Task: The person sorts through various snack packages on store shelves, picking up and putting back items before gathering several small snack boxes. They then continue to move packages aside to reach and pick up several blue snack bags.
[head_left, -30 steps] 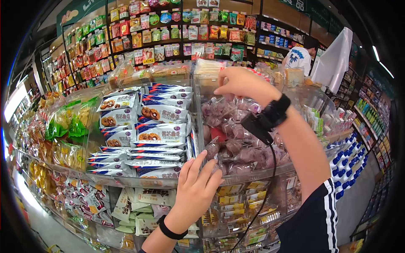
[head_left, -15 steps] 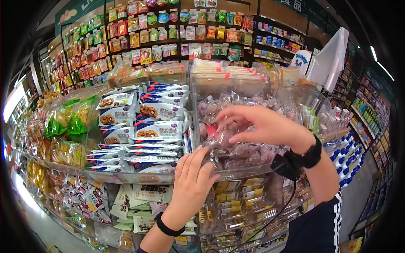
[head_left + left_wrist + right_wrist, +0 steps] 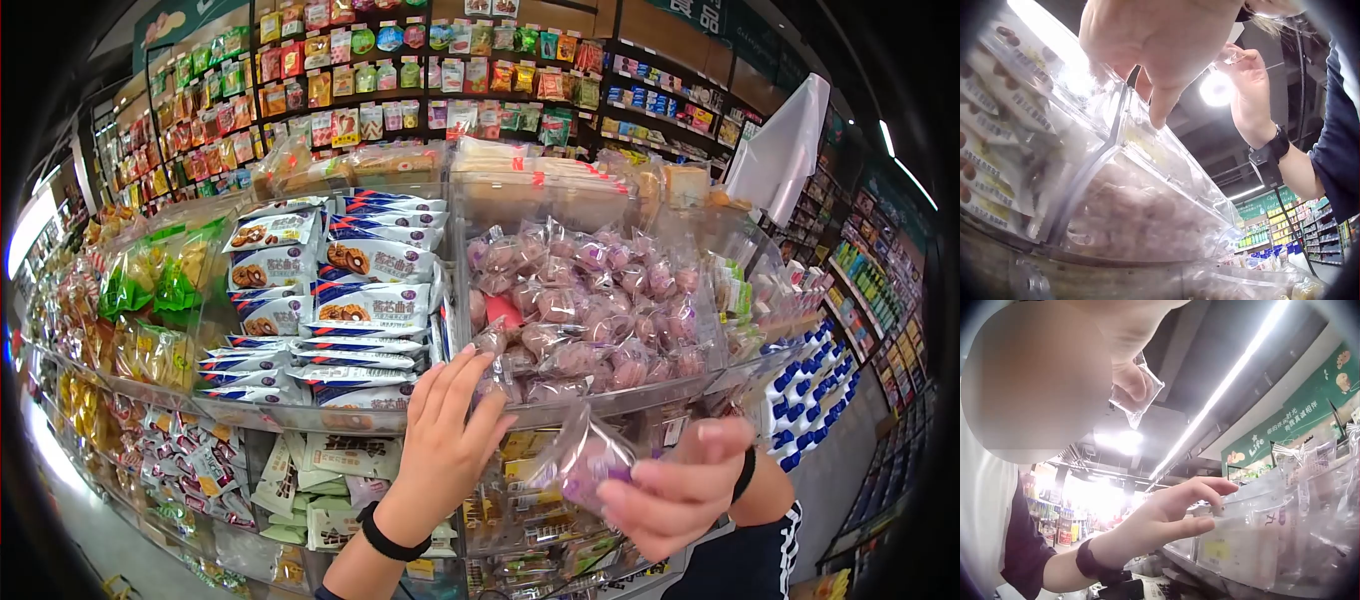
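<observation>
My right hand pinches a small clear-wrapped packet with a round purple snack inside, out in front of the bin's front wall. In the right wrist view the same packet shows beside the thumb. Many similar purple snacks fill the clear plastic bin behind it. My left hand rests at the bin's front edge, by the divider, its fingers extended toward the nearest purple packets. To its left sit blue-and-white cookie packs in the neighbouring compartment.
Green-topped bags fill a compartment at the far left. Below the front edge are lower bins with green packets and yellow-labelled packs. Long wrapped bread lies behind the purple snacks. A roll of plastic bags hangs at right.
My right hand reached down into the purple snacks, then came back toward me and right with one packet in its fingers. The left hand stays at the bin's edge.
</observation>
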{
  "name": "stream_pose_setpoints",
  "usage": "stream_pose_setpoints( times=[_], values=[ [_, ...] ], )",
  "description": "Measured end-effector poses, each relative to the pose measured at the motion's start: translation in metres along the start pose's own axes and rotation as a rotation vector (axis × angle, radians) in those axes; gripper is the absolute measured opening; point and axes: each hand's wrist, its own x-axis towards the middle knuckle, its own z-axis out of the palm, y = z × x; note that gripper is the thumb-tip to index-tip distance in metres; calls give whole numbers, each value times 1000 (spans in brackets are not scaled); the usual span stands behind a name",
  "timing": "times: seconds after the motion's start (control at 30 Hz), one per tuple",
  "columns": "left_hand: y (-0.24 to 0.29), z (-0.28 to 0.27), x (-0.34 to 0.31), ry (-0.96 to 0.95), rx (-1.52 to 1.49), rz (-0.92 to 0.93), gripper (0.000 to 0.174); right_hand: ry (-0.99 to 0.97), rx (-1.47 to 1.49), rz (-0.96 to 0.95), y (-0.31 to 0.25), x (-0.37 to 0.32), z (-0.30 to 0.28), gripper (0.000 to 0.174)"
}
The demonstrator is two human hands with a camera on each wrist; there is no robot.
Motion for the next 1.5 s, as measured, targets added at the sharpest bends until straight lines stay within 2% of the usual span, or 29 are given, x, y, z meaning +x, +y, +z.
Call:
stream_pose_setpoints(
  times=[0.1, 0.2, 0.3, 0.4, 0.5, 0.6, 0.73, 0.77, 0.83, 0.93, 1.03, 1.13, 1.27, 1.33, 1.43, 1.5],
  values=[
    [0, 2, -1, 8, -15, -4, 31, 50, -94, 9, -12, -9, 1, 4],
    [1, 2, -1, 28, -20, -17, 35, 255, -127, 128, -19, -13, 9, 7],
    [2, 3, -1, 34, -12, -18, 37, 321, -257, 79, -13, -10, 12, 10],
    [1, 3, -1, 30, -8, -7, 39, 282, -274, 121, -18, -13, 10, 11],
    [1, 3, -1, 32, 5, -2, 35, 305, -280, 76, -13, -9, 15, 23],
    [1, 2, -1, 52, 2, -12, 32, 42, -33, 257, 4, 2, 3, 15],
    [0, 3, -1, 23, 16, -14, 30, -45, 14, 634, 57, 25, 29, 34],
    [0, 3, -1, 35, -28, -11, 36, -121, 160, 762, 72, 30, 33, 34],
    [-2, 6, -3, 29, -15, 2, 34, -280, 458, 1011, 99, 39, 42, 34],
    [-4, 7, -4, 19, 6, 10, 33, -549, 558, 999, 140, 42, 71, 32],
    [-3, 7, -4, 13, 19, 13, 31, -645, 596, 782, 158, 26, 115, 31],
    [-3, 7, -5, 6, 25, 13, 29, -697, 711, 723, 150, 12, 148, 31],
    [-4, 6, -3, -2, 74, 32, 21, -865, 637, 864, 138, 11, 163, 30],
    [-5, 8, -5, 19, 53, 25, 25, -948, 655, 955, 139, 11, 164, 30],
    [-4, 10, -5, 30, 41, 21, 27, -708, 435, 527, 134, 0, 174, 31],
    [-4, 9, -5, 24, 39, 25, 27, -812, 517, 691, 132, 2, 174, 32]
  ],
)
